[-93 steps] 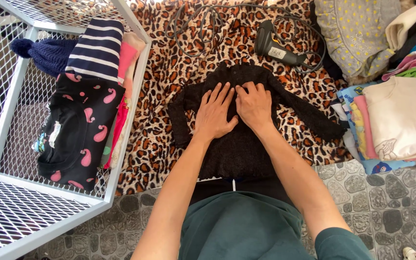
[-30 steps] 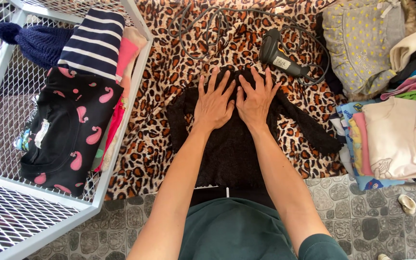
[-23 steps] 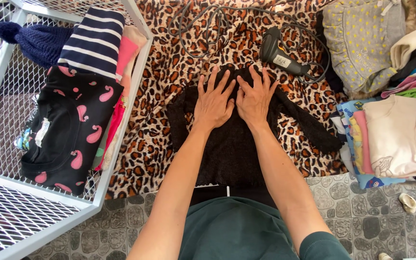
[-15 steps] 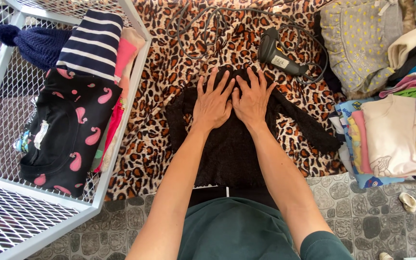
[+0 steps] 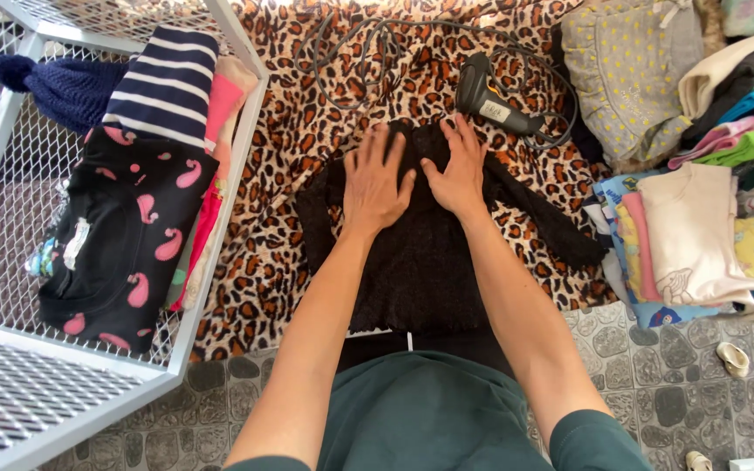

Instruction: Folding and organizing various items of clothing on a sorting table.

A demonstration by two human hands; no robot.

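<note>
Head view shows both hands pressed flat, side by side, on a black fuzzy knit sweater (image 5: 421, 262) spread over a leopard-print fleece blanket (image 5: 281, 192). The left hand (image 5: 375, 183) and right hand (image 5: 457, 173) have their fingers (image 5: 377, 144) spread wide, gripping nothing, palms resting on the sweater's upper part. Just beyond the right fingers lies a black handheld scanner (image 5: 492, 103) with a coiled cable. Left of the left fingers stands a white wire-mesh basket (image 5: 220, 235) holding folded clothes; right of the right hand, stacked garments (image 5: 691, 235).

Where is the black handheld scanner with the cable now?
The black handheld scanner lies on the leopard-print blanket, just beyond the right hand, left of the grey dotted garment.
</note>
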